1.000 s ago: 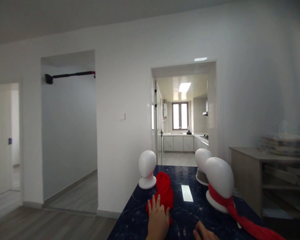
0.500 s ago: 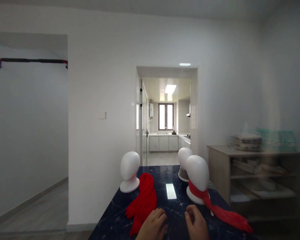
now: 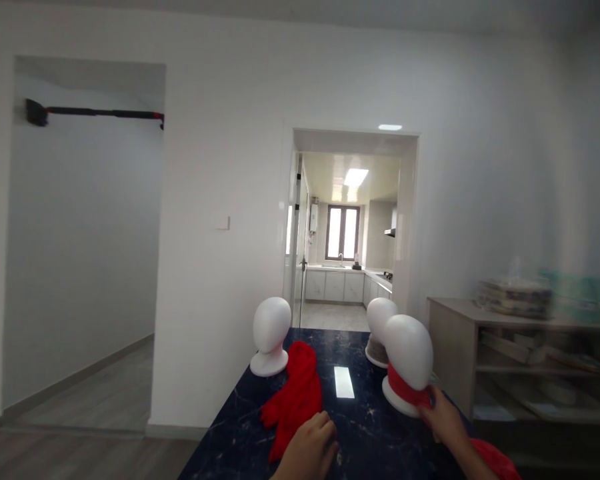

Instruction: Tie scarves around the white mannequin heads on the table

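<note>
On the right of the dark marbled table (image 3: pixel 360 433), a white foam mannequin head (image 3: pixel 409 350) has a red scarf (image 3: pixel 405 388) wrapped about its neck. My right hand (image 3: pixel 444 417) is closed on that scarf at the neck's right side, and the loose end shows behind my forearm. My left hand (image 3: pixel 314 443) hovers low over the table with fingers curled together, nothing visible in them. Beside it lies a second, brighter red scarf (image 3: pixel 300 387), folded in a heap. A bare white mannequin head (image 3: pixel 271 330) stands just behind this scarf.
A third mannequin head (image 3: pixel 381 320) with something grey round its neck stands behind the right one. A wooden shelf unit (image 3: pixel 453 347) is at the right, with a tissue pack (image 3: pixel 515 298) on top. Beyond the table a doorway opens on a kitchen (image 3: pixel 347 287).
My right hand has moved right from over the table and taken hold of the scarf at the mannequin's neck. The left hand has hardly moved. The view has turned slightly left.
</note>
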Available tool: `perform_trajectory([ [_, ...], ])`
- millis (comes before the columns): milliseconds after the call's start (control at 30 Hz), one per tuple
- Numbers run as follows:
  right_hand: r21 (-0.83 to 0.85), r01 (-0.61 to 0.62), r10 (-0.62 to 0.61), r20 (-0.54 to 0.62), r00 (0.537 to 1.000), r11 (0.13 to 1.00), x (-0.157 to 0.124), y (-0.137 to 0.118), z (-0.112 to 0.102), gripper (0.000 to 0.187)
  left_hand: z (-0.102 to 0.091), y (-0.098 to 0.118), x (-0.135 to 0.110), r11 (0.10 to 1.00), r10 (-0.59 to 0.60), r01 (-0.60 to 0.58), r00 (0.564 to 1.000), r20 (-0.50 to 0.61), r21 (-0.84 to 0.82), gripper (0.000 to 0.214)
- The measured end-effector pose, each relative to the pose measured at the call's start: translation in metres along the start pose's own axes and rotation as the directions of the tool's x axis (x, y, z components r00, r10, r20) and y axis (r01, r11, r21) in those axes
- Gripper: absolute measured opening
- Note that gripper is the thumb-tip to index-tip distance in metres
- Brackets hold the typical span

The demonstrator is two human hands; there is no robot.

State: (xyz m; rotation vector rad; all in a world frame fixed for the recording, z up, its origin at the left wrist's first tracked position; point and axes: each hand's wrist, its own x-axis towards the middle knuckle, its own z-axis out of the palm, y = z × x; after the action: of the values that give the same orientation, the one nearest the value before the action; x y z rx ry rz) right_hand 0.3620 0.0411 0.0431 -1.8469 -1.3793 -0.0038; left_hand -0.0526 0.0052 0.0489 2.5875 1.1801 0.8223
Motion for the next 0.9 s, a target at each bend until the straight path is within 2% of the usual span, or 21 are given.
perform_trajectory([
  [100, -0.008, -0.003, 0.004, 0.080, 0.997, 1.000, 0.003, 0.000, 0.005, 0.055, 0.000, 0.000, 0.000, 1.000, 0.001, -0.001, 1.000, 0.005, -0.003, 0.012],
  [200, -0.015, -0.010, 0.012, 0.092, 0.996, 1.000, 0.002, -0.006, 0.005, 0.053, 0.004, -0.004, 0.002, 1.000, -0.010, 0.010, 1.000, 0.020, 0.000, 0.016],
  [333, 0.013, -0.032, 0.030, 0.083, 0.996, 0.999, -0.008, -0.029, -0.006, 0.048, 0.012, -0.015, 0.005, 1.000, -0.010, 0.011, 1.000, 0.025, -0.013, 0.017],
  [433, 0.064, -0.003, -0.004, 0.098, 0.995, 0.998, -0.023, -0.054, -0.014, 0.049, 0.014, -0.019, 0.005, 0.999, 0.006, -0.005, 1.000, 0.020, -0.032, 0.017],
  [533, 0.133, 0.039, -0.057, 0.132, 0.990, 0.990, -0.043, -0.081, -0.015, 0.046, 0.012, -0.010, 0.009, 0.995, 0.056, -0.054, 0.998, 0.023, -0.079, 0.021],
  [633, 0.215, 0.005, -0.050, 0.205, 0.977, 0.977, -0.065, -0.106, -0.009, 0.042, 0.014, 0.017, 0.020, 0.968, 0.112, -0.102, 0.993, 0.030, -0.229, 0.023],
  [700, 0.258, -0.034, -0.035, 0.260, 0.965, 0.965, -0.079, -0.117, -0.001, 0.042, 0.021, 0.040, 0.028, 0.922, 0.005, 0.002, 1.000, 0.015, -0.388, 0.026],
  [767, 0.272, -0.061, -0.019, 0.283, 0.959, 0.960, -0.091, -0.123, 0.012, 0.041, 0.032, 0.060, 0.033, 0.814, -0.190, 0.184, 0.981, 0.046, -0.551, 0.028],
  [833, 0.285, -0.076, -0.012, 0.295, 0.955, 0.955, -0.102, -0.123, 0.029, 0.040, 0.045, 0.071, 0.034, 0.681, -0.351, 0.353, 0.926, 0.136, -0.642, 0.032],
  [900, 0.330, -0.064, -0.038, 0.293, 0.955, 0.942, -0.113, -0.121, 0.046, 0.040, 0.057, 0.075, 0.031, 0.580, -0.472, 0.465, 0.861, 0.189, -0.669, 0.041],
])
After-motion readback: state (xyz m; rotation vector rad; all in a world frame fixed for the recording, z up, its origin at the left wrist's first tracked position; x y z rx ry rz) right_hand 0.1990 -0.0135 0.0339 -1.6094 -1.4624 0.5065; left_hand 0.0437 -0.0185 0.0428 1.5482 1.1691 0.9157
